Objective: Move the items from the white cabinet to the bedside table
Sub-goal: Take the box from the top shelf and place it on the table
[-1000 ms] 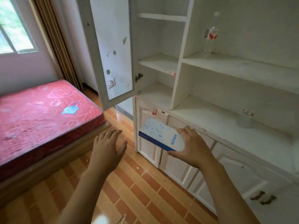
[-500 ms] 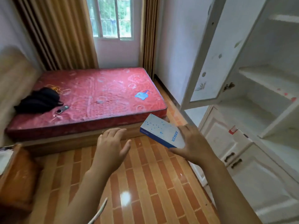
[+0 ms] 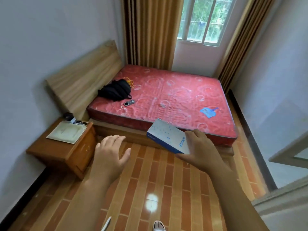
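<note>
My right hand [image 3: 200,152] grips a white and blue box [image 3: 166,136] by its near end, holding it in the air above the tiled floor in front of the bed. My left hand [image 3: 110,155] hovers to its left, empty, fingers spread. The wooden bedside table [image 3: 58,150] stands at the left against the wall, left of my left hand. On it lie a white flat pad [image 3: 66,132] and small dark items [image 3: 70,118] at the back. Only an edge of the white cabinet door [image 3: 288,157] shows at the far right.
A bed with a bare red mattress [image 3: 166,97] fills the middle. On it lie a black bag [image 3: 115,90], a small dark device [image 3: 129,103] and a blue tag [image 3: 208,111]. A wooden headboard [image 3: 83,75], curtains [image 3: 150,30] and a window [image 3: 203,20] stand behind.
The view has swung left from the cabinet to the bed and bedside table. My right hand still carries the box; both hands keep their pose in front of me.
</note>
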The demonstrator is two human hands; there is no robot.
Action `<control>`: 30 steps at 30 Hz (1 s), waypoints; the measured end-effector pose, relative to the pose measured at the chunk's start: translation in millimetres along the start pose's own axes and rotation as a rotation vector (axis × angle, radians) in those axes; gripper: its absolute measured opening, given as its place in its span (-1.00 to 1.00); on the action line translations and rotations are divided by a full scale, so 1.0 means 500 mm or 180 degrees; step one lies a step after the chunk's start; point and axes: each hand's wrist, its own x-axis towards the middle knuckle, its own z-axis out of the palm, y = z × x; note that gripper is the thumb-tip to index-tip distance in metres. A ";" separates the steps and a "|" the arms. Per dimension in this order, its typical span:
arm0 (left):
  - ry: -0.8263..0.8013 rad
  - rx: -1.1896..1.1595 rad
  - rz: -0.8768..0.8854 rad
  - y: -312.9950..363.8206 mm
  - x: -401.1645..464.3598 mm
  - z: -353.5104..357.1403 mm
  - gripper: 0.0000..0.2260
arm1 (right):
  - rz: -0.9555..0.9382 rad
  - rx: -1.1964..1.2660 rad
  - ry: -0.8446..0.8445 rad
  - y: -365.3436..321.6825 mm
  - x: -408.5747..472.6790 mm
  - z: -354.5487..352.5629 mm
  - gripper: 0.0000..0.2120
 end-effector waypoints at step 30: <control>0.0236 0.0736 -0.1461 -0.694 0.269 -0.185 -0.48 | -0.1542 0.0159 -0.0545 -0.615 0.761 0.293 -0.23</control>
